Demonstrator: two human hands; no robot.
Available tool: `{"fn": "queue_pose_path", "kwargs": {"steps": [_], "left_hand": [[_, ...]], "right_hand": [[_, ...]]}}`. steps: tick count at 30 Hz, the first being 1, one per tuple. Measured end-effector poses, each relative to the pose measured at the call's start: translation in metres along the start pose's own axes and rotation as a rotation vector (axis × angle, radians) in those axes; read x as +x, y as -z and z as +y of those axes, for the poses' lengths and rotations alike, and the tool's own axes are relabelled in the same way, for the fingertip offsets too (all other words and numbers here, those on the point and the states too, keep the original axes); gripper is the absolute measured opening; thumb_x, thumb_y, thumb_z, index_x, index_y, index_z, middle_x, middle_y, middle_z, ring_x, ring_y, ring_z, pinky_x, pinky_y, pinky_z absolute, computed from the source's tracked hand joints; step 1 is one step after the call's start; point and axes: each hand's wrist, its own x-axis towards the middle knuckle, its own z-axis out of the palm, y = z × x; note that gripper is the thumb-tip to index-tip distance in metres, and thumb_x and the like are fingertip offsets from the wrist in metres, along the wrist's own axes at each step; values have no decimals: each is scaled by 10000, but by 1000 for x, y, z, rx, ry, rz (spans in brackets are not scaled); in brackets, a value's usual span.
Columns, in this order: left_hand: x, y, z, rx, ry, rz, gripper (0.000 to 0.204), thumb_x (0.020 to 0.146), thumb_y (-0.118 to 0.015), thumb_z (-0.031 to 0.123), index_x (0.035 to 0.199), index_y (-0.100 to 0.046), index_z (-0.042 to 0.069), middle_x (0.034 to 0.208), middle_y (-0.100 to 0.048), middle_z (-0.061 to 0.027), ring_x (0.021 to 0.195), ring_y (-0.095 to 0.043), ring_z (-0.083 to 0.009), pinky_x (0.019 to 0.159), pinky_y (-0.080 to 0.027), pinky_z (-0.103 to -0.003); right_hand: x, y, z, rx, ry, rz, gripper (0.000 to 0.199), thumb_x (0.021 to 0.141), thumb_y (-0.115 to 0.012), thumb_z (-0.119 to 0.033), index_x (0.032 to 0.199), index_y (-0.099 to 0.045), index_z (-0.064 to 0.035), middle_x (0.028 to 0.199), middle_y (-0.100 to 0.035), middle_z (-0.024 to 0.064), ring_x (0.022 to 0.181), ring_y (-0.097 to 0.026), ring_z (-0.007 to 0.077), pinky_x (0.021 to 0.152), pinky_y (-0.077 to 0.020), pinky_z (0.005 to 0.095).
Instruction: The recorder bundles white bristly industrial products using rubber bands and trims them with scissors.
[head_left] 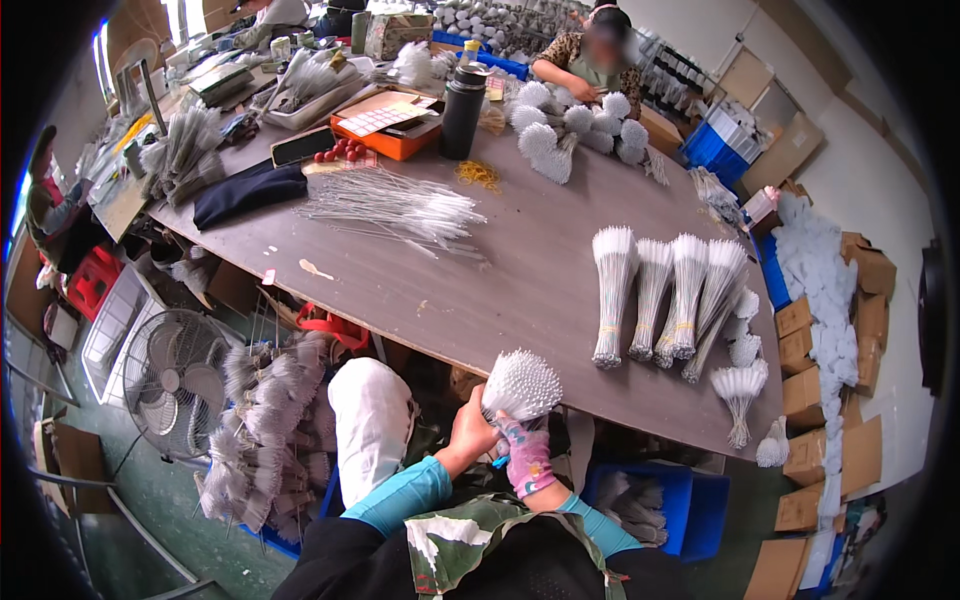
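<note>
A round bundle of thin white-tipped stems (pixel 522 385) is held at the table's near edge, its domed tips facing up. My bare left hand (pixel 470 432) is closed around its left side. My right hand (pixel 526 462), in a pink patterned glove, grips it from below and the right. The lower part of the bundle is hidden by my hands. On the table to the right, several banded bundles of the same stems (pixel 613 290) lie side by side. A loose spread of white-tipped stems (pixel 400 208) lies farther off to the left.
Beyond it are yellow rubber bands (pixel 478 176), a black flask (pixel 463 112) and an orange box (pixel 390 135). A co-worker (pixel 590 70) sits across the table behind white bundles. Blue crates (pixel 705 515) and a fan (pixel 175 385) stand below.
</note>
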Motion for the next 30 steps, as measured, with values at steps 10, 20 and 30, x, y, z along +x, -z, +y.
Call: {"fn": "queue_pose_path", "kwargs": {"steps": [10,20,30], "left_hand": [[-10,-3,-27,-144,-128,-20,543,655,-712,203,1136,-552,10,1049,-631,-194,1003,-618,-287,842,-470,-347],[15,3,-22,-157,-123,-173,544,715,-735,146,1201,-527,17,1214,-554,-112,1138,-502,-220,992,-371,-343],[2,-2,-18,-108,2,-180,533,717,-739,142,1188,-528,10,1173,-584,-105,1083,-544,-193,923,-428,-316]], "right_hand": [[-15,4,24,-48,121,-59,762,718,-739,-37,1330,-286,-66,1172,-512,75,1046,-515,156,884,-447,283],[-6,45,-31,-578,245,-368,470,801,-602,-16,1237,-427,-3,1128,-569,80,981,-542,118,808,-445,244],[-26,68,-86,-581,-11,-393,326,944,-457,-146,1236,-490,-5,848,-608,40,632,-489,41,591,-406,178]]}}
